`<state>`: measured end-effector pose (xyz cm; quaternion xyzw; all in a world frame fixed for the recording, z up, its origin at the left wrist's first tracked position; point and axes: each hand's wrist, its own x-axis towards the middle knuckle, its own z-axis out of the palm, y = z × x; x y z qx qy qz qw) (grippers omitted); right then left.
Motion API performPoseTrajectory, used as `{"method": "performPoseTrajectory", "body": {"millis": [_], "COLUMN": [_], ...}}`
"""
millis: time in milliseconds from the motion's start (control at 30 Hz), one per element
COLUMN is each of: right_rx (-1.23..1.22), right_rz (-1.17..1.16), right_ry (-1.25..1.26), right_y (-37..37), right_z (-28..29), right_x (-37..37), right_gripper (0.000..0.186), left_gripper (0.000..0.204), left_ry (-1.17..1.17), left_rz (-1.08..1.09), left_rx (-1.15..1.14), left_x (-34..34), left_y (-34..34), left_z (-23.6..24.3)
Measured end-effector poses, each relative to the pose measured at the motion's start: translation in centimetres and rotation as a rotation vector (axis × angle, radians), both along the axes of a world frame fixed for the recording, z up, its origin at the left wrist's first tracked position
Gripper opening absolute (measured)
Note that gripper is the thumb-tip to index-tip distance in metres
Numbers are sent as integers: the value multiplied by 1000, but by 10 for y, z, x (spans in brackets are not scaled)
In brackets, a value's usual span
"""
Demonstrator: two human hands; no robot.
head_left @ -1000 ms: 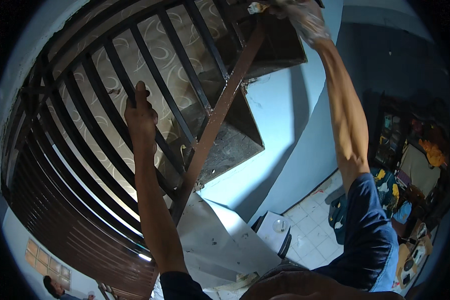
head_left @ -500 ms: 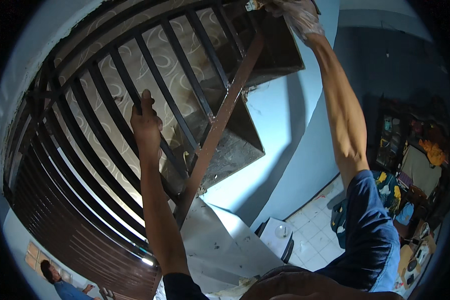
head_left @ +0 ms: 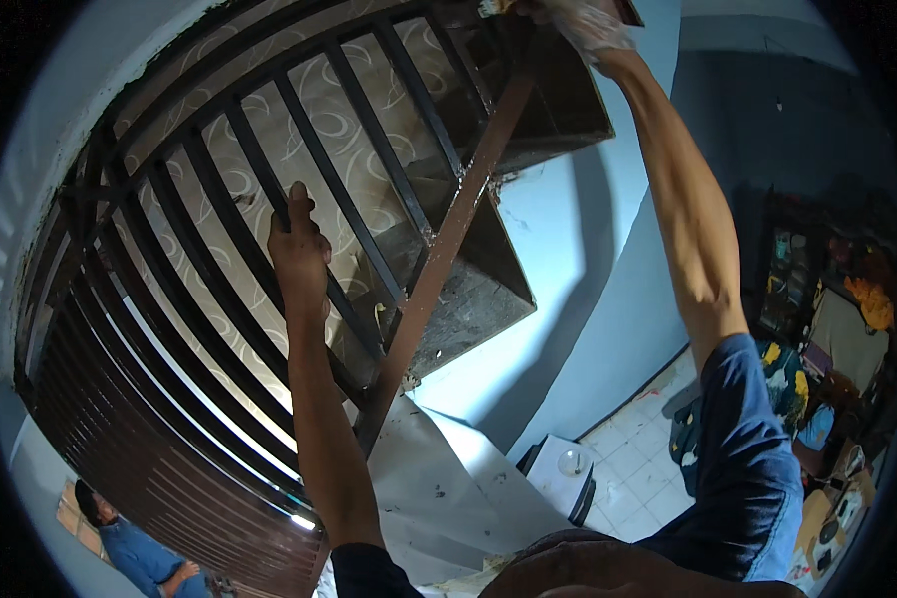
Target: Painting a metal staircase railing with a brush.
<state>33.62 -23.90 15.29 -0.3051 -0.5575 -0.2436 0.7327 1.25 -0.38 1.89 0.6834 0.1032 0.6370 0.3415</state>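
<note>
The bare left hand (head_left: 299, 245) is wrapped around a dark bar (head_left: 259, 157) of the stair railing (head_left: 380, 142), its thumb pointed upward. At the upper edge, the right hand (head_left: 580, 22) is covered by a clear glove and partly cut off; whether the pale-tipped object (head_left: 492, 8) beside its fingers is gripped cannot be told. The railing's bars are met below by a brown sloping rail (head_left: 451, 227), backed by dark steps (head_left: 478, 299). Beyond, a pale blue wall (head_left: 558, 229) is crossed by shadow; a person in blue (head_left: 142, 556) is seen lower left.
</note>
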Motion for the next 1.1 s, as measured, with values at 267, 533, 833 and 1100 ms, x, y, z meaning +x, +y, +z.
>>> {"method": "performPoseTrajectory", "body": {"millis": [267,533,833,1100], "right_rx": [44,89,-24,-14], "right_rz": [-197,-44,-169,-119], "right_ry": [-39,93,-7,32], "right_y": [-17,-17,-3,-12], "right_z": [24,7,23,13], "right_x": [10,-14,9,27], "right_gripper": [15,24,26,32], "left_gripper": [60,52,54,53], "left_ry": [-10,-12,-9,-28], "left_rz": [-75,-27,-37,-75], "left_rx": [6,4,22,12], "left_x": [16,4,-6,-2], "left_y": [-8,1,-4,3], "left_z": [3,-2,-1,-1]}}
